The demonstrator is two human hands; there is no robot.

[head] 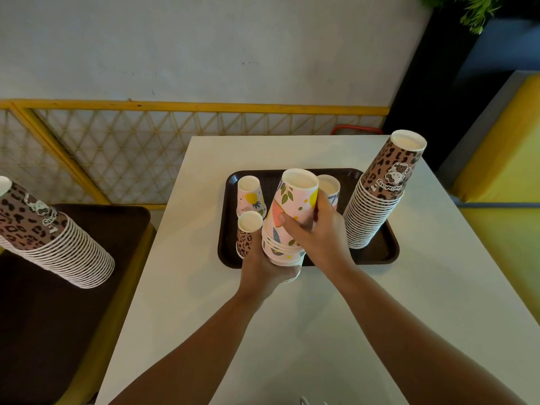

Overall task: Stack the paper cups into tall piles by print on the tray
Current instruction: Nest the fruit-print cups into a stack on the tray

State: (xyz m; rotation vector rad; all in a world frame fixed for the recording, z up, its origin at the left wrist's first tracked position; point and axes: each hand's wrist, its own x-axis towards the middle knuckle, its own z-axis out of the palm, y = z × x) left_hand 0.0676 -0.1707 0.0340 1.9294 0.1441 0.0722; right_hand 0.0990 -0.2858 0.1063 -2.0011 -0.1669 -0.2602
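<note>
A short stack of pink fruit-print cups stands upside down over the near edge of the dark tray. My left hand grips its base and my right hand wraps its side. A tall leopard-print pile rises at the tray's right end. A single fruit-print cup sits at the back left, a small leopard-print cup beside my left hand, and another fruit-print cup stands partly hidden behind the held stack.
The tray lies on a white table. To the left, a second tall leopard-print pile leans on a dark tray over a yellow seat. A yellow lattice fence runs behind, and a yellow bench sits at the right.
</note>
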